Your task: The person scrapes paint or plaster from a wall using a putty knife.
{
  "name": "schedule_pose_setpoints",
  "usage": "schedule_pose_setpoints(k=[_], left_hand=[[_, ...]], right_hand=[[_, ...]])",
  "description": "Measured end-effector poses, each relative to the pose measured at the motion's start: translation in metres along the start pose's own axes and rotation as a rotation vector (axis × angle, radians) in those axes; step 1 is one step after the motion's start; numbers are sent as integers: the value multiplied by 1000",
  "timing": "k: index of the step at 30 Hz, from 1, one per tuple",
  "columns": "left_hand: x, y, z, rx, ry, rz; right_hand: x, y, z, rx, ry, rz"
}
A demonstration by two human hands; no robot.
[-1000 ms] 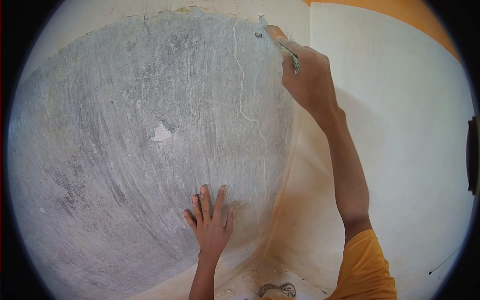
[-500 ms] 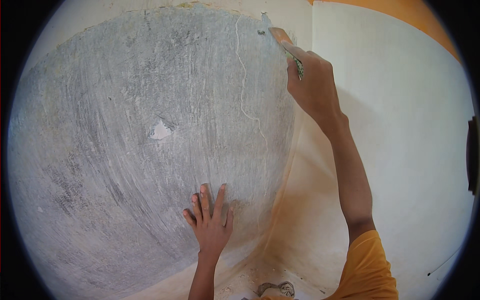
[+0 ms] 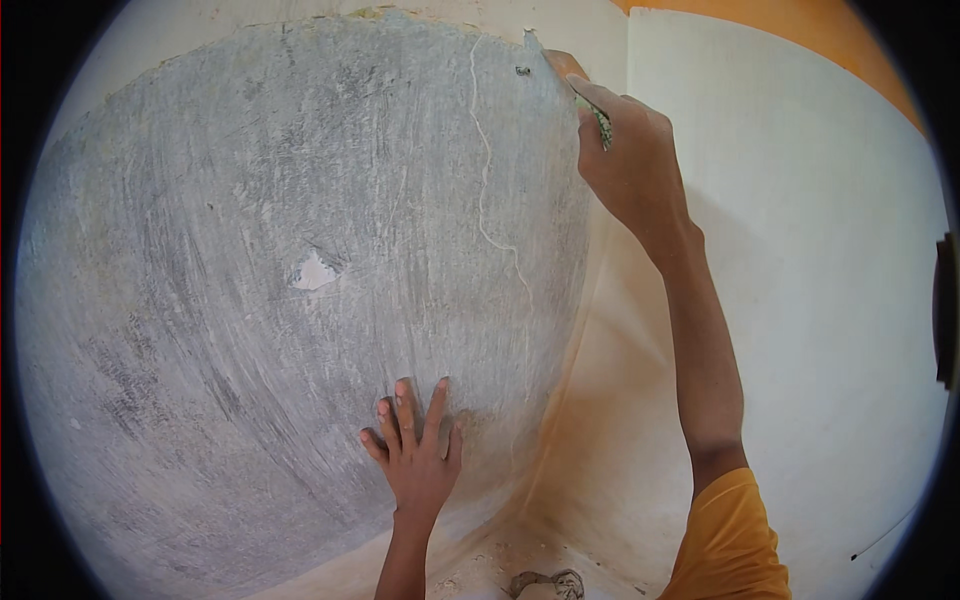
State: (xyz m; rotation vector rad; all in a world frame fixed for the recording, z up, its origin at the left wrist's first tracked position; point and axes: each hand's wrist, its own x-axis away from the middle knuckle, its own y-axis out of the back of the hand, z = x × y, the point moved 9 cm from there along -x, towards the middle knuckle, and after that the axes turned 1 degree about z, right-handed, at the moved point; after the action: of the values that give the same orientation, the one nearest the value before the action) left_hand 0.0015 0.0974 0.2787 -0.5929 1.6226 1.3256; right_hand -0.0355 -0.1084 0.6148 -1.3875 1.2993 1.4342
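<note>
My right hand (image 3: 632, 160) is raised high, closed around a flat scraper whose green patterned part (image 3: 604, 128) shows below the thumb. The scraper's front end lies against the upper right of a grey, scraped wall (image 3: 250, 180), close to the corner. Most of its handle is hidden in my grip. Lower down, my left hand (image 3: 420, 460) rests on the same wall with its fingers spread and nothing held. A wavy pale crack (image 3: 486, 170) runs down the wall between the two hands.
A smooth off-white wall (image 3: 820, 280) meets the grey one at a corner on the right. An orange band (image 3: 800, 30) tops it. A white chipped patch (image 3: 316, 270) marks the grey wall. My shoe (image 3: 567, 584) shows on the debris-strewn floor below.
My right hand with the scraper has shifted slightly up and right along the wall. My left hand keeps its place on the wall, while the whole view has moved a little.
</note>
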Motion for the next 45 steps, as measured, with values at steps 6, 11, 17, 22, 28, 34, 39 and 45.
schedule_pose_setpoints(k=[6,11,17,22,28,34,39,45], left_hand=[[1,-1,0,15,-1,26],[-1,-1,1,0,3,21],[0,-3,1,3,-6,17],[-1,0,1,17,-1,9],[-1,0,1,19,-5,22],[2,-4,0,36,1,57],[3,-5,3,46,45,74],[2,-3,5,45,46,67]], right_hand=[[4,-3,1,10,-80,70],[4,-4,6,31,-44,41],[-1,0,1,-17,3,-14],[4,-3,0,6,-30,8],[6,0,0,-28,-35,-4],[1,1,-2,-54,-94,11],[8,-5,-4,-8,-186,104],[9,-4,-4,-39,-149,56]])
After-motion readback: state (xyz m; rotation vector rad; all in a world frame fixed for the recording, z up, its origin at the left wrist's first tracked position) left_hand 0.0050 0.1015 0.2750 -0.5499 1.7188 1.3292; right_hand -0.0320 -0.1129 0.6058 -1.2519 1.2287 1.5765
